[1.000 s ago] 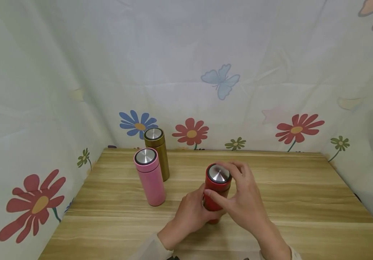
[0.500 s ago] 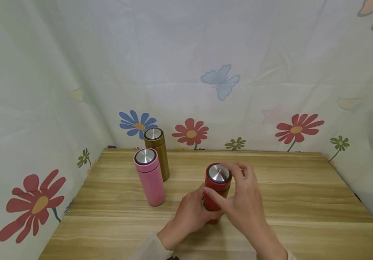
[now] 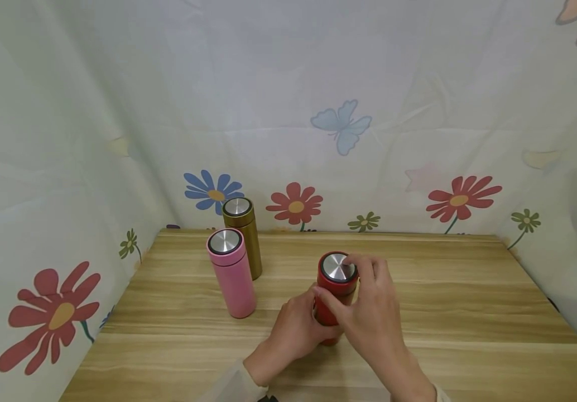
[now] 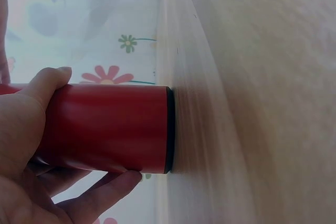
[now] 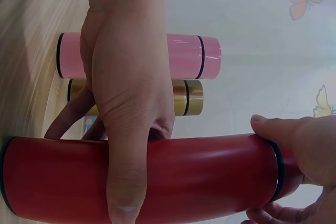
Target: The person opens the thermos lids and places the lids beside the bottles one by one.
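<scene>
A red thermos flask with a silver-topped lid stands upright on the wooden table. My left hand grips its body, thumb across the near side and fingers round the far side. In the left wrist view the flask's dark base ring is right at the tabletop. My right hand holds the lid end from the right, its thumb at the front just below the lid and its fingertips over the lid's right edge. The right wrist view shows this hand's thumb and fingers on opposite sides of the lid end.
To the left a pink thermos flask stands upright, with a gold thermos flask close behind it. Both have silver-topped lids. A white curtain printed with flowers and butterflies encloses the table at the back and sides.
My right hand has turned at the lid: its fingertips have shifted toward the near right side and its wrist has swung left. The left hand and the flasks have stayed in place.
</scene>
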A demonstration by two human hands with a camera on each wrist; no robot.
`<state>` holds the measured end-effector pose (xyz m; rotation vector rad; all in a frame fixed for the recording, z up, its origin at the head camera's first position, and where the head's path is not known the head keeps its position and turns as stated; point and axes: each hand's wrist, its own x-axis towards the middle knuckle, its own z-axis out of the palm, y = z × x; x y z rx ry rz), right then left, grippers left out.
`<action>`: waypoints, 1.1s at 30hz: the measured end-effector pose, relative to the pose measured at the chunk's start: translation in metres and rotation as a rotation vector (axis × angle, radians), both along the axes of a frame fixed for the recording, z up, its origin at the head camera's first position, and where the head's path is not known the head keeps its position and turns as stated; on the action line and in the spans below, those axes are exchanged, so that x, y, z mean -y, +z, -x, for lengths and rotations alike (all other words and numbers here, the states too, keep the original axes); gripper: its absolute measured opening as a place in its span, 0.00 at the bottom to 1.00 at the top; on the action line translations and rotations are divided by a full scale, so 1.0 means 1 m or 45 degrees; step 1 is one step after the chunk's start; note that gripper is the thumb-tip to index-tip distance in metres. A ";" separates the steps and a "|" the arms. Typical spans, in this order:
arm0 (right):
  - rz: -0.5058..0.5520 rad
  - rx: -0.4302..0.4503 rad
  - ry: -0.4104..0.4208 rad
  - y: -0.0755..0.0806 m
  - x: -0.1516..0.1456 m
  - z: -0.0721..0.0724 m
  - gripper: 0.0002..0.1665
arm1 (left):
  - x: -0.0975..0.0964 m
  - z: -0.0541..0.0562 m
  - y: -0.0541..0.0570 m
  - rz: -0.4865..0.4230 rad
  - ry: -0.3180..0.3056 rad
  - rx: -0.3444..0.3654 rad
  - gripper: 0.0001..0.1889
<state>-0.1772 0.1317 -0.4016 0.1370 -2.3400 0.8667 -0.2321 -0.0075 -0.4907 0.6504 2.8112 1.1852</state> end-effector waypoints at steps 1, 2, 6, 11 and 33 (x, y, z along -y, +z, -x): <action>-0.001 0.001 -0.002 0.000 0.000 0.000 0.43 | 0.000 0.000 0.000 0.001 -0.001 0.001 0.38; -0.002 0.000 -0.002 0.000 0.000 0.000 0.43 | 0.000 0.000 0.001 0.000 -0.002 0.003 0.38; 0.000 -0.006 0.000 -0.001 0.000 0.000 0.43 | 0.000 0.000 0.001 0.002 -0.001 0.001 0.37; -0.001 -0.026 0.012 -0.001 0.001 0.001 0.42 | 0.000 0.000 0.000 0.001 0.000 0.001 0.37; 0.034 -0.014 0.146 0.002 -0.007 0.001 0.40 | 0.001 0.002 -0.001 -0.040 -0.030 0.022 0.39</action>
